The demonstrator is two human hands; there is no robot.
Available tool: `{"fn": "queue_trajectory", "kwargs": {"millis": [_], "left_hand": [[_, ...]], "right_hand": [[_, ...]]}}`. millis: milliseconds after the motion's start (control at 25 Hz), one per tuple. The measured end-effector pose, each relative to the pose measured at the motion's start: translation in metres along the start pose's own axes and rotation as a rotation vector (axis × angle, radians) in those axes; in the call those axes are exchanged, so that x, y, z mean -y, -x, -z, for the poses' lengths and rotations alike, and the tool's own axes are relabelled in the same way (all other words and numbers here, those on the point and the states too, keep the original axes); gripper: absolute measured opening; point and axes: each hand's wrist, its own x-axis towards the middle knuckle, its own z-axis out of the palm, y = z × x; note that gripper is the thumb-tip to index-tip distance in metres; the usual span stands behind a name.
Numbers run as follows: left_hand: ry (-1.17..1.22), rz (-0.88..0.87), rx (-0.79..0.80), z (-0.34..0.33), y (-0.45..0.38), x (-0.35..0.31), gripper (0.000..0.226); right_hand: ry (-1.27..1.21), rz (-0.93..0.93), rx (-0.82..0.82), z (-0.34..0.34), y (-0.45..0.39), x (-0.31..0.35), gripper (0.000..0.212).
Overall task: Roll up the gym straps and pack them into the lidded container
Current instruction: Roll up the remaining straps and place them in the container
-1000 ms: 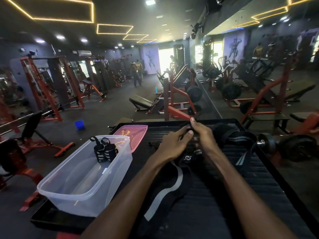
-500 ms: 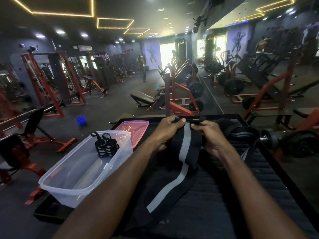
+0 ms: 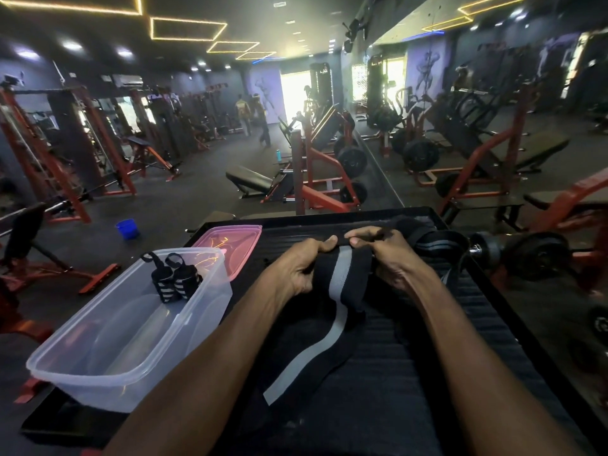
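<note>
Left hand point(image 3: 297, 269): fingers curling round the upper left edge of a wide black elastic gym strap with a grey centre stripe point(image 3: 339, 291), thumb pressing on its top end; right hand point(image 3: 383, 255): fingers pinching the same top end at its right corner; the strap is trailing toward the viewer across the black ribbed mat-topped table point(image 3: 460, 357); two rolled black-and-white striped wrist wraps point(image 3: 176, 283) are standing inside a clear rectangular plastic container point(image 3: 98, 357) at the table's left edge; a translucent pink plastic lid point(image 3: 230, 245) is lying just behind it; a second black grey-striped strap point(image 3: 434, 241) is lying heaped beside the right hand.
</note>
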Motion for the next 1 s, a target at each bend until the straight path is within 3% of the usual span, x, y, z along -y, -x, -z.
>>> {"fn": "queue_trajectory", "kwargs": {"millis": [160,400,600,800,880,1000], "left_hand": [[-0.162,-0.226,-0.11,0.006,-0.009,0.003,0.028],[-0.292,-0.442,-0.244,0.015,-0.019,0.011,0.013],[-0.227,-0.441,-0.149,0.02,-0.014,0.017,0.021],[-0.17,-0.517,-0.205,0.017,-0.019,0.018,0.017],[-0.218,-0.533,-0.211,0.016,-0.018,0.018,0.017],[-0.253,-0.527,-0.191,0.016,-0.015,0.019,0.016]], "right_hand": [[0.038,0.061,0.034,0.001,0.0,-0.005,0.017],[-0.032,-0.035,0.009,-0.003,-0.002,-0.007,0.009],[-0.067,0.069,0.01,-0.002,-0.001,-0.004,0.01],[-0.12,-0.022,0.035,0.0,0.0,-0.003,0.008],[-0.114,-0.07,0.047,0.003,-0.001,-0.004,0.02],[-0.076,-0.014,-0.003,0.003,0.0,-0.004,0.008]]}}
